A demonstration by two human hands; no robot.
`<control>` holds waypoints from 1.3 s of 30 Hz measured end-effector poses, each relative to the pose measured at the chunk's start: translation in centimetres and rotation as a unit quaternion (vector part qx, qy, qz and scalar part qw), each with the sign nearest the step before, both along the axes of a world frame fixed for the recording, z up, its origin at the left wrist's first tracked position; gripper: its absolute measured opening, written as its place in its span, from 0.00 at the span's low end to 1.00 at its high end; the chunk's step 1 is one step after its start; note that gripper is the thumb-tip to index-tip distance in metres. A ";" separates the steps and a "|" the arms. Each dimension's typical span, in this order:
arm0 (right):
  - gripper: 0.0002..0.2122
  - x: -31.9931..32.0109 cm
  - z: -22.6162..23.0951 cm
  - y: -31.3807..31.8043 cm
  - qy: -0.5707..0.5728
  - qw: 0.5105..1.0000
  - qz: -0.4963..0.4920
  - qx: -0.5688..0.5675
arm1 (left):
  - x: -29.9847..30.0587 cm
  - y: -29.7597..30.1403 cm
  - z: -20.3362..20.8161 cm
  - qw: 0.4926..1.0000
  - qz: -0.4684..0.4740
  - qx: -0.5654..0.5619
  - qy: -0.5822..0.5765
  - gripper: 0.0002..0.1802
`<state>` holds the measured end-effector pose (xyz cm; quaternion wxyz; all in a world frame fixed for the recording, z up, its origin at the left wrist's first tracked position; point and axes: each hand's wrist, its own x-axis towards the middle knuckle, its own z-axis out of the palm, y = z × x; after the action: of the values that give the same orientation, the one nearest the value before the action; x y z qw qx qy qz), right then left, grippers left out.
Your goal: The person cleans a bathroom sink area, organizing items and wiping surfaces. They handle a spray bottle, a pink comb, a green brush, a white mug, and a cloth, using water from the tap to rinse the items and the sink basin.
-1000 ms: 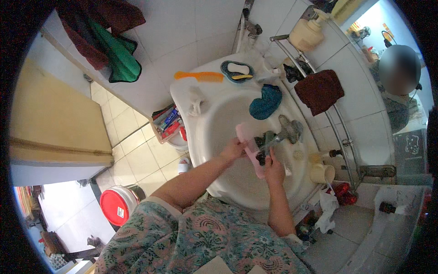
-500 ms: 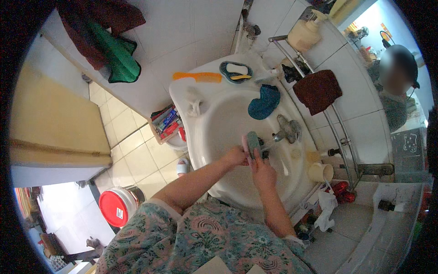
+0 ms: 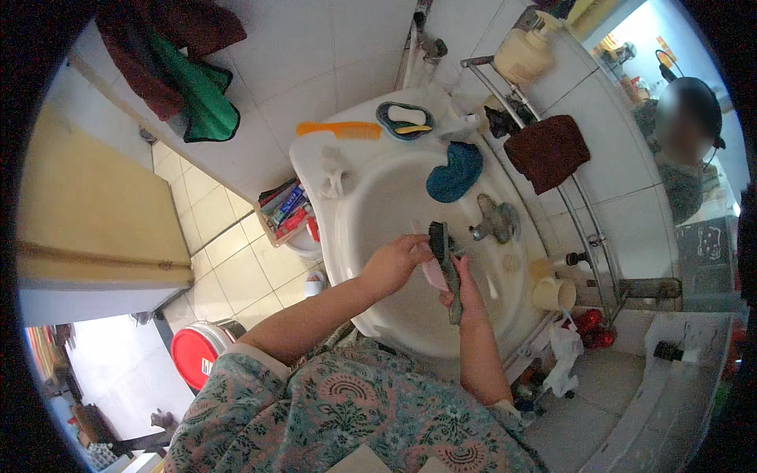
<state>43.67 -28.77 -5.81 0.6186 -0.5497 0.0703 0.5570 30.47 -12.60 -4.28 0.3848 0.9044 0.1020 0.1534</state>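
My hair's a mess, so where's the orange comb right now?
In the head view, the orange comb lies left of centre near the top, on the white sink's far ledge, just left of the soap dish.

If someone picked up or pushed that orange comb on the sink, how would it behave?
The orange comb is probably light and fairly stiff, since it looks thin, straight and plastic-like. Lying flat, it would likely slide rather than roll. One end reaches close to the sink's edge, so a push that way might send it off.
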 end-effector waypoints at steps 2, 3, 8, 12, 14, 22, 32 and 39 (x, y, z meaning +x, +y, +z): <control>0.22 0.2 -0.4 -0.2 0.017 1.000 -0.007 0.024 | -0.4 -0.3 0.0 0.999 -0.004 0.052 0.002 0.17; 0.25 0.1 -0.3 -0.2 -0.018 1.000 0.014 0.012 | -0.5 -0.4 -0.4 0.998 -0.014 0.068 0.006 0.17; 0.29 -0.7 0.7 0.6 -0.079 0.996 0.040 -0.022 | -0.6 -1.9 -3.0 0.987 0.105 -0.117 -0.031 0.20; 0.31 0.5 -1.4 -0.3 -0.151 0.980 0.115 -0.063 | -0.3 -1.2 -2.7 0.733 0.116 -0.666 0.078 0.20; 0.31 0.6 -1.4 -0.1 -0.238 0.954 0.160 -0.090 | 0.0 -0.7 -1.5 0.686 0.084 -0.712 0.126 0.19; 0.19 -3.0 2.5 -1.0 -0.633 0.693 0.309 -0.154 | 2.8 -1.4 -5.9 0.750 0.121 -0.648 0.063 0.19; 0.21 -2.7 0.8 -2.8 -0.638 0.649 0.271 -0.312 | 3.7 -2.2 -5.4 0.788 0.121 -0.589 0.130 0.15; 0.22 -3.9 1.2 -2.1 -0.652 0.641 0.301 -0.270 | 4.0 -2.8 -6.0 0.743 0.164 -0.636 0.130 0.15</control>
<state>39.74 -30.83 -4.65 0.1262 -0.9039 -0.3736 0.1658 34.46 -15.36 -10.24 0.8226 0.4304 0.3714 -0.0053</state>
